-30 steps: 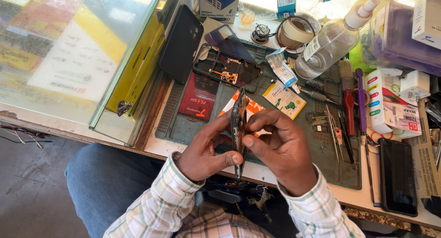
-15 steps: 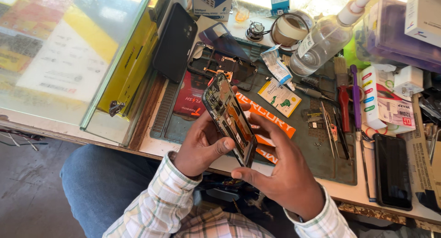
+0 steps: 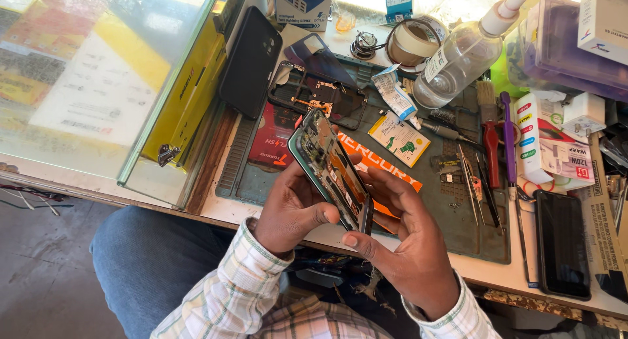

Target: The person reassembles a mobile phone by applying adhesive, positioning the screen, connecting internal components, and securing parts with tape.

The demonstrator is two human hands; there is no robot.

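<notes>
Both of my hands hold an opened phone (image 3: 330,169) with its back removed, its circuit boards and copper parts showing. It is tilted, top end pointing away from me. My left hand (image 3: 291,211) grips its left edge with the thumb at the lower end. My right hand (image 3: 405,237) supports it from the right and beneath, thumb at the bottom corner. The phone hovers over a dark green work mat (image 3: 451,215) near the bench's front edge.
A phone frame (image 3: 314,94) and a black back cover (image 3: 252,61) lie at the mat's far left. Tweezers, a brush and screwdrivers (image 3: 490,156) lie to the right, beside a dark phone (image 3: 562,241). A clear bottle (image 3: 464,51), tape roll (image 3: 412,45) and glass case (image 3: 98,84) surround them.
The phone was first held edge-on and close between my fingertips; it has been turned so that its open back faces up, and it now sits slightly lower in both hands.
</notes>
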